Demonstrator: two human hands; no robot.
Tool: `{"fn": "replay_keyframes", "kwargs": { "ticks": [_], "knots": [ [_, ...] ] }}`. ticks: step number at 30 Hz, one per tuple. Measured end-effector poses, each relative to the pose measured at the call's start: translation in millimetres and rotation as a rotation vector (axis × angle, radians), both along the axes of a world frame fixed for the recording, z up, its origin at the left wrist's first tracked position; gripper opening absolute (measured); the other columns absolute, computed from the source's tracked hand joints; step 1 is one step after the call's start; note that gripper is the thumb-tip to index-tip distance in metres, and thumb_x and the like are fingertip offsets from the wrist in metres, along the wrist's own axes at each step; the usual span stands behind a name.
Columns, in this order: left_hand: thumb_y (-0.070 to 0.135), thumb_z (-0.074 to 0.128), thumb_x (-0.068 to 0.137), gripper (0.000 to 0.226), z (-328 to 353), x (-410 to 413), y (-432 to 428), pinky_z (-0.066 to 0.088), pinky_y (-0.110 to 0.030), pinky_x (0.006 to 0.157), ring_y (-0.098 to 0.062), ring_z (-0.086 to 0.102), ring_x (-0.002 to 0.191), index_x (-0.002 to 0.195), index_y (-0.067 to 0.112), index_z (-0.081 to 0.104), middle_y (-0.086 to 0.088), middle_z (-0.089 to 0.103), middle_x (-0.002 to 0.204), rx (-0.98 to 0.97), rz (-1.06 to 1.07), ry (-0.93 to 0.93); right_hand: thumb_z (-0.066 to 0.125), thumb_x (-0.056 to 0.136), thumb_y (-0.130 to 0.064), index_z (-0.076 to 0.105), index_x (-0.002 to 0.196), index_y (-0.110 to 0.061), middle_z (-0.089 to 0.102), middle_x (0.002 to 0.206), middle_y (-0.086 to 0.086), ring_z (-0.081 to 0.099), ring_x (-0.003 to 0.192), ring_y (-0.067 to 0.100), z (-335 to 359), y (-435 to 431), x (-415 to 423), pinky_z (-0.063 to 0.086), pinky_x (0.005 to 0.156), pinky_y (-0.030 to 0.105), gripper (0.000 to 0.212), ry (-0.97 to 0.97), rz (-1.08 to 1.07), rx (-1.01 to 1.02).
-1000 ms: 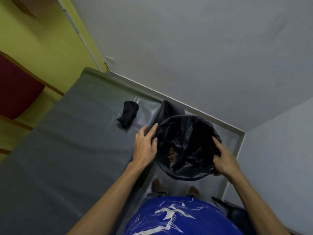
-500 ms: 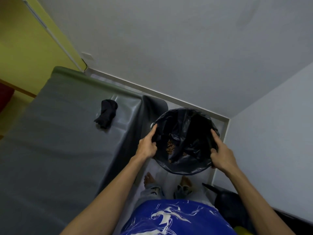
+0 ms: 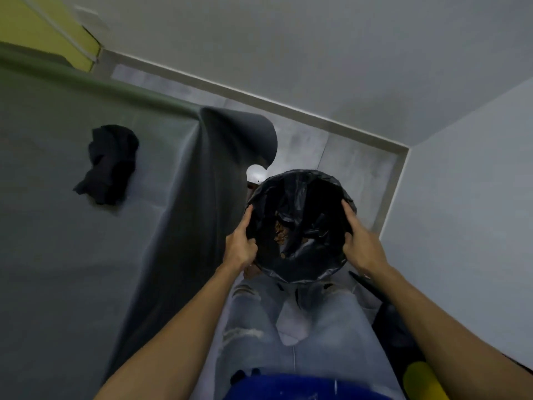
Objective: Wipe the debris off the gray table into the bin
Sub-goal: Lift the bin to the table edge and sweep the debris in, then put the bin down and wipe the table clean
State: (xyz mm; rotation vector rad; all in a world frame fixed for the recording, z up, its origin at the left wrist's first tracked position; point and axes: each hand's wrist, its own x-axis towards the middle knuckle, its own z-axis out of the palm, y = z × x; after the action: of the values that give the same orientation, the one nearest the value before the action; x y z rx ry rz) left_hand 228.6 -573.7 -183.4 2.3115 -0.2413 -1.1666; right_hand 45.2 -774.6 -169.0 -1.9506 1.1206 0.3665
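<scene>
1. Yellow-green painted wall [image 3: 34,21] fills the top left corner, with a thin white strip running down it.
2. Next comes the gray table [image 3: 57,269], covered by a matte, faintly creased gray sheet whose far edge is rolled into a rounded ridge. Its surface looks clean.
3. On that sheet, near the far edge, lies a crumpled black cloth [image 3: 109,166], soft and lumpy, apart from both hands.
4. At the table's corner the sheet's hanging flap [image 3: 230,145] falls in a smooth, rounded fold toward the floor.
5. A small white rounded object [image 3: 256,174] peeks out between the flap and the bin; what it is cannot be told.
6. The left hand [image 3: 240,246] grips the near left rim of the bin, thumb stretched up along the rim, fingers curled beneath it.
7. The round bin lined with a glossy, wrinkled black plastic bag [image 3: 302,180] sits between the two hands, just beside the hanging flap and in front of the person's knees. Whether its base touches the floor cannot be told.
8. Small brown crumbs of debris [image 3: 281,235] lie inside, low on the liner's left side.
9. The right hand [image 3: 360,243] grips the right rim, thumb hooked over the edge and fingers wrapped behind.
10. Below are pale, ripped denim trousers [image 3: 253,327] and a blue garment.
11. Gray tiled floor [image 3: 354,163] meets white walls at a pale skirting.
12. A yellow cylinder [image 3: 424,379] shows at the lower right.
</scene>
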Motion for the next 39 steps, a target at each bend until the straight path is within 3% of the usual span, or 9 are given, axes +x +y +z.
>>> {"fn": "replay_keyframes", "kwargs": {
  "ticks": [3,7,11,18,27,32,35,39],
  "knots": [
    [-0.008,0.05,0.089,0.088,-63.0,10.5,-11.2,0.019,-0.005,0.099,-0.008,0.044,0.125,0.151,0.047,0.019,-0.005,0.044,0.15,0.02,0.04,0.008,0.045,0.092,-0.002,0.003,0.151,-0.053,0.066,0.115,0.021,0.064,0.081,0.035,-71.6,-11.7,18.2,0.055,0.08,0.045,0.089,0.014,-0.003,0.005],
    [-0.007,0.052,0.089,0.087,-155.4,28.8,-21.4,0.018,-0.016,0.11,-0.018,0.035,0.141,0.15,0.047,0.022,-0.004,0.038,0.154,0.035,0.051,-0.037,0.043,0.091,-0.003,0.005,0.151,-0.053,0.068,0.106,0.019,0.062,0.076,0.036,-165.5,-26.2,45.9,0.055,0.076,0.047,0.087,0.031,0.005,0.001],
    [-0.006,0.055,0.088,0.084,-242.3,47.6,-30.3,0.02,-0.014,0.108,-0.017,0.036,0.141,0.151,0.042,0.026,0.0,0.042,0.152,0.044,0.065,-0.094,0.042,0.087,-0.002,0.01,0.151,-0.053,0.068,0.105,0.018,0.062,0.078,0.038,-255.4,-37.1,69.2,0.056,0.076,0.046,0.088,0.035,0.001,-0.033],
    [-0.003,0.054,0.089,0.091,-340.3,69.2,-43.0,0.025,-0.014,0.103,-0.019,0.038,0.139,0.151,0.05,0.014,0.001,0.038,0.154,0.066,0.026,-0.097,0.038,0.088,-0.009,0.019,0.148,-0.056,0.063,0.13,0.011,0.062,0.104,0.04,-353.9,-52.5,98.9,0.052,0.095,0.048,0.079,-0.007,-0.071,-0.084],
    [-0.009,0.052,0.085,0.101,-376.6,79.7,-54.8,0.028,-0.019,0.106,-0.013,0.032,0.142,0.15,0.053,0.005,0.008,0.023,0.161,-0.016,-0.014,-0.143,0.037,0.092,-0.012,0.016,0.15,-0.053,0.068,0.115,0.016,0.064,0.091,0.04,-388.5,-60.2,111.3,0.054,0.085,0.048,0.075,-0.038,-0.082,-0.104],
    [-0.006,0.054,0.087,0.101,-376.1,79.6,-56.0,0.031,-0.028,0.109,-0.023,0.031,0.145,0.151,0.05,0.0,0.001,0.022,0.162,0.032,-0.041,-0.115,0.042,0.092,-0.011,0.001,0.152,-0.051,0.066,0.109,0.016,0.061,0.083,0.035,-394.3,-64.3,111.4,0.055,0.078,0.048,0.082,0.034,0.043,-0.051],
    [0.006,0.061,0.089,0.101,-355.9,76.1,-59.5,0.034,-0.04,0.115,-0.029,0.035,0.142,0.152,0.047,-0.006,-0.001,0.023,0.162,0.107,-0.07,-0.082,0.051,0.093,-0.023,-0.01,0.15,-0.051,0.056,0.124,0.021,0.06,0.096,0.039,-385.2,-74.4,115.3,0.053,0.084,0.047,0.088,0.129,0.179,0.004],
    [0.011,0.065,0.087,0.101,-303.9,65.1,-64.5,0.03,-0.044,0.118,-0.027,0.03,0.145,0.154,0.04,-0.004,-0.002,0.022,0.162,0.032,-0.124,-0.124,0.048,0.097,-0.031,-0.006,0.149,-0.055,0.023,0.154,0.02,0.053,0.117,0.043,-337.7,-79.1,118.8,0.049,0.089,0.046,0.079,0.172,0.206,-0.033]
  ]
}}
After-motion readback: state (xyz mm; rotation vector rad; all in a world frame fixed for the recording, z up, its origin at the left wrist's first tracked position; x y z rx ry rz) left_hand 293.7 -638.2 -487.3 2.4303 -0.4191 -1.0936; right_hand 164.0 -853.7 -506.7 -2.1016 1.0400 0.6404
